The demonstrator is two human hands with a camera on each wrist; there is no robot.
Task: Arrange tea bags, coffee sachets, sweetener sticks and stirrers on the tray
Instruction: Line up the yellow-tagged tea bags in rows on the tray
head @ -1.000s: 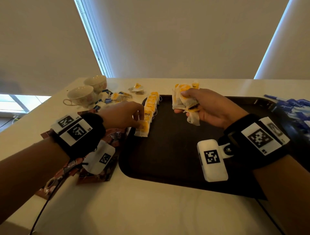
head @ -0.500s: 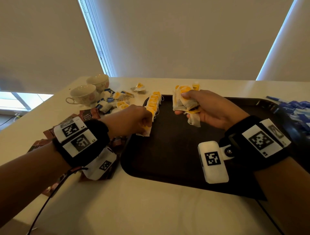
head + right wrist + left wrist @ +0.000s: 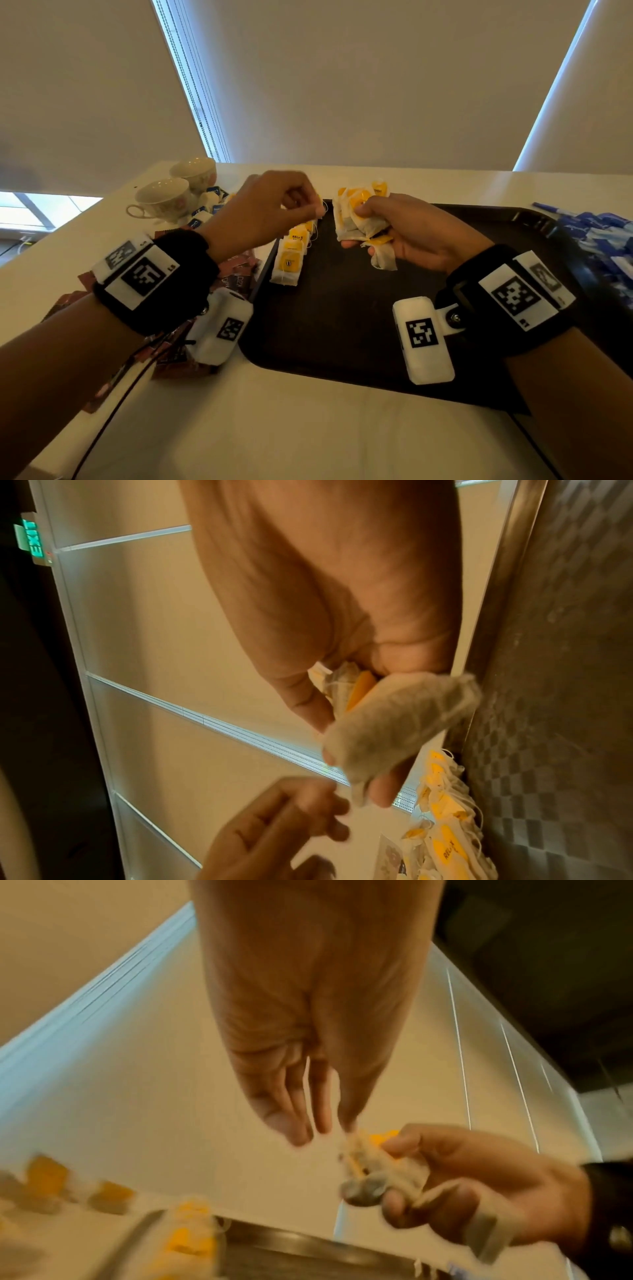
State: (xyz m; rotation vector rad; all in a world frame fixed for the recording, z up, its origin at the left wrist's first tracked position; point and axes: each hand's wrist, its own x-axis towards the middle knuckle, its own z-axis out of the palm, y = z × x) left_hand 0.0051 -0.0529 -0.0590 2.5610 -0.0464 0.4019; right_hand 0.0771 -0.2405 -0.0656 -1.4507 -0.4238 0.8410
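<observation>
My right hand (image 3: 359,226) grips a bundle of yellow-tagged tea bags (image 3: 344,219) above the far part of the dark tray (image 3: 342,325). The right wrist view shows one bag of the bundle (image 3: 394,723) hanging out below the fingers. My left hand (image 3: 317,210) is raised just left of the bundle, its fingers loosely bent. I see nothing in them, and their tips (image 3: 318,1131) are close to the bundle's edge (image 3: 373,1167). A row of tea bags (image 3: 291,257) lies overlapped along the tray's left side.
Brown coffee sachets (image 3: 236,274) lie on the table left of the tray, under my left wrist. Two teacups (image 3: 164,198) and loose sachets sit at the far left. Blue sweetener sticks (image 3: 599,233) lie heaped off the tray's right edge.
My left hand let go of a tea bag at the near end of the row, then rose and moved away and right to the bundle. The right hand stayed put.
</observation>
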